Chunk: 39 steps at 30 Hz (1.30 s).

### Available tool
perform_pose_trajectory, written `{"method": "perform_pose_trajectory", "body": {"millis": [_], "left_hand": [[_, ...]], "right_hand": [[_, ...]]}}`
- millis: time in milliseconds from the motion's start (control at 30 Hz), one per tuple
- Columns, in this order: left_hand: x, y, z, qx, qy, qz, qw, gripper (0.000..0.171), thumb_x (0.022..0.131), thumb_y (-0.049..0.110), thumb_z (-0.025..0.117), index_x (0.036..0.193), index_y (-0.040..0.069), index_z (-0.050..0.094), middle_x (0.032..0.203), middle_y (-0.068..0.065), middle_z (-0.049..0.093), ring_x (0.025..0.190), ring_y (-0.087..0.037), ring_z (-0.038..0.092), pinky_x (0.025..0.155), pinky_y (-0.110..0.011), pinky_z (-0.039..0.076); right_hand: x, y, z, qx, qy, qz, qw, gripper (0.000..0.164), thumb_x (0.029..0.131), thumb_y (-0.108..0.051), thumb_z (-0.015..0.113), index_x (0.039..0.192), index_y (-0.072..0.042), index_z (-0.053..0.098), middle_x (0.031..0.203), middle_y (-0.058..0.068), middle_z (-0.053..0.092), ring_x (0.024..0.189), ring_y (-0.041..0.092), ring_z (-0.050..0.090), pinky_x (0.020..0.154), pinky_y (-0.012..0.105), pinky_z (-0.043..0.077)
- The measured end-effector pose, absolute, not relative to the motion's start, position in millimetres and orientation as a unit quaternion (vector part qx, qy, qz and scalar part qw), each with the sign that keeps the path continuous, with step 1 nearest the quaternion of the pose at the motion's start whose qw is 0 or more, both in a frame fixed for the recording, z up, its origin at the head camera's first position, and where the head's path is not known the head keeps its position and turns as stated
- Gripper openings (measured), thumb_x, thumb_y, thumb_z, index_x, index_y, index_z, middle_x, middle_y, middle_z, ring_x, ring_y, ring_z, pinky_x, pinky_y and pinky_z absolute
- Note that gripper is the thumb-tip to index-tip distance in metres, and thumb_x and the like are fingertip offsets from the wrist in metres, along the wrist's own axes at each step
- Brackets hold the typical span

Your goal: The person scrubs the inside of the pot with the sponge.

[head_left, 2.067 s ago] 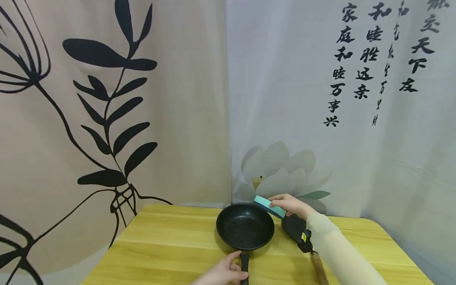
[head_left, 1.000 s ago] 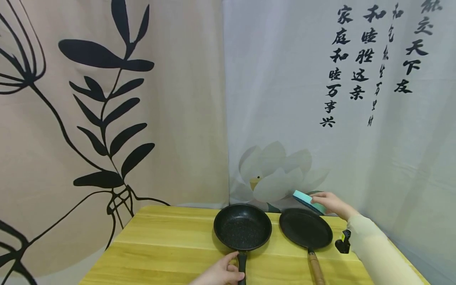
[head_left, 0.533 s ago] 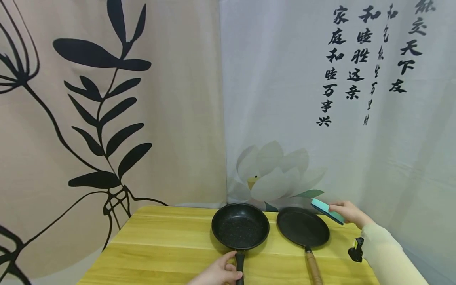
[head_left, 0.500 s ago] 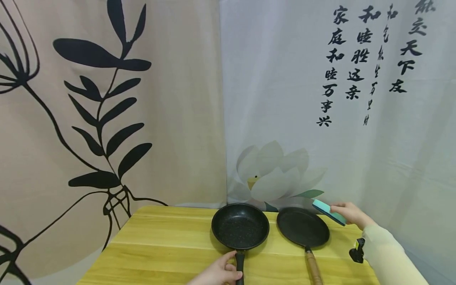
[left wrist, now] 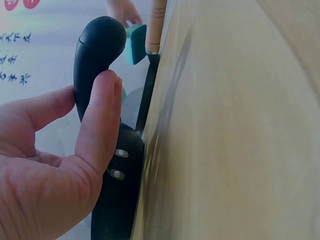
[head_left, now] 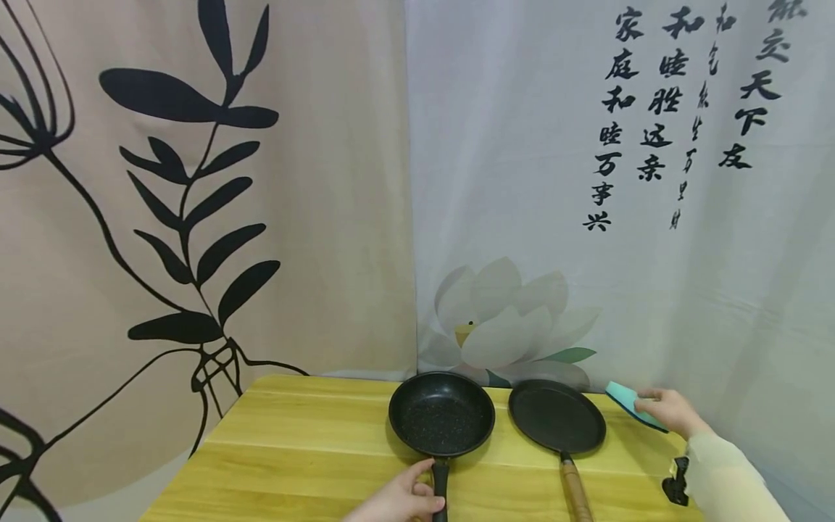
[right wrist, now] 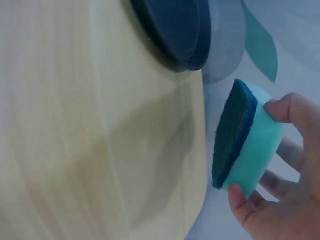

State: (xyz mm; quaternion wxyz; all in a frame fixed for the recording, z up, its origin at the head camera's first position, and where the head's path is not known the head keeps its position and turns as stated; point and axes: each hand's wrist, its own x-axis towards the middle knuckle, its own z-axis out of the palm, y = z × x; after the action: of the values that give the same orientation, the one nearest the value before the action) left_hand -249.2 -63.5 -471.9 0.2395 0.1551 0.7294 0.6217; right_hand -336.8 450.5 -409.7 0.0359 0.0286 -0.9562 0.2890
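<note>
My left hand (head_left: 404, 497) holds the black handle (head_left: 440, 487) of a deep black frying pan (head_left: 442, 417); the left wrist view shows thumb and fingers (left wrist: 100, 120) on both sides of that handle. Out at the table's right end, my right hand (head_left: 672, 412) grips a turquoise sponge (head_left: 633, 406) by its edges. The sponge's dark scouring side (right wrist: 234, 135) faces the table in the right wrist view, and a shadow falls on the wood below it. Between the hands lies a flat black pan (head_left: 557, 417) with a wooden handle (head_left: 574, 487).
The yellow wooden table (head_left: 293, 442) extends left of the deep pan. Its back edge runs close to a hanging cloth (head_left: 352, 217) printed with leaves, a lotus and writing. A small black device (head_left: 675, 481) sits on the right wrist.
My right hand has carried the sponge from beside the deep pan, past the flat pan, to the right and now lower. The left hand keeps its place on the handle.
</note>
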Motion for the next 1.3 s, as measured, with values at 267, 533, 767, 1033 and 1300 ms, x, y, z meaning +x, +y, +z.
{"method": "perform_pose_trajectory", "body": {"millis": [267,533,767,1033,1300], "left_hand": [[-247.0,-67.0,-470.8,0.150,0.731,0.619,0.242,0.066,0.094,0.012,0.063,0.143,-0.014,0.026,0.092,-0.007,0.065,0.084,-0.021,0.063,0.077,-0.037,0.052],[-244.1,-70.3,-471.8,0.163,0.726,0.627,0.231,0.069,0.093,0.010,0.064,0.142,-0.016,0.023,0.090,-0.005,0.064,0.082,-0.019,0.063,0.076,-0.035,0.052],[-241.8,-74.7,-473.2,0.160,0.714,0.635,0.248,0.072,0.094,0.014,0.065,0.144,-0.015,0.022,0.091,-0.005,0.065,0.079,-0.013,0.062,0.074,-0.030,0.051],[-241.6,-76.1,-474.7,0.163,0.714,0.636,0.245,0.072,0.094,0.014,0.065,0.144,-0.014,0.023,0.089,-0.004,0.064,0.079,-0.017,0.061,0.073,-0.031,0.051],[-244.3,-80.6,-472.0,0.162,0.712,0.629,0.266,0.070,0.096,0.015,0.060,0.145,-0.016,0.021,0.095,-0.006,0.064,0.086,-0.020,0.062,0.081,-0.037,0.051]], "right_hand": [[-333.9,457.8,-427.6,0.013,-0.967,0.248,0.058,0.055,0.091,-0.023,0.060,0.127,0.018,0.049,0.128,0.045,0.041,0.113,0.062,0.040,0.084,0.062,0.042],[-337.8,462.2,-449.6,-0.004,-0.967,0.241,0.076,0.053,0.085,-0.019,0.064,0.123,0.016,0.055,0.126,0.044,0.045,0.113,0.060,0.042,0.088,0.063,0.040],[-337.9,458.9,-466.0,-0.002,-0.968,0.240,0.072,0.051,0.082,-0.016,0.067,0.119,0.016,0.057,0.123,0.044,0.047,0.111,0.061,0.042,0.089,0.065,0.038],[-338.5,456.2,-471.4,-0.001,-0.970,0.227,0.082,0.054,0.082,-0.021,0.070,0.119,0.016,0.057,0.123,0.045,0.045,0.112,0.062,0.040,0.091,0.067,0.035],[-338.4,452.8,-471.9,0.013,-0.975,0.203,0.085,0.054,0.086,-0.028,0.069,0.116,0.016,0.060,0.119,0.044,0.049,0.110,0.061,0.043,0.090,0.066,0.037]]}}
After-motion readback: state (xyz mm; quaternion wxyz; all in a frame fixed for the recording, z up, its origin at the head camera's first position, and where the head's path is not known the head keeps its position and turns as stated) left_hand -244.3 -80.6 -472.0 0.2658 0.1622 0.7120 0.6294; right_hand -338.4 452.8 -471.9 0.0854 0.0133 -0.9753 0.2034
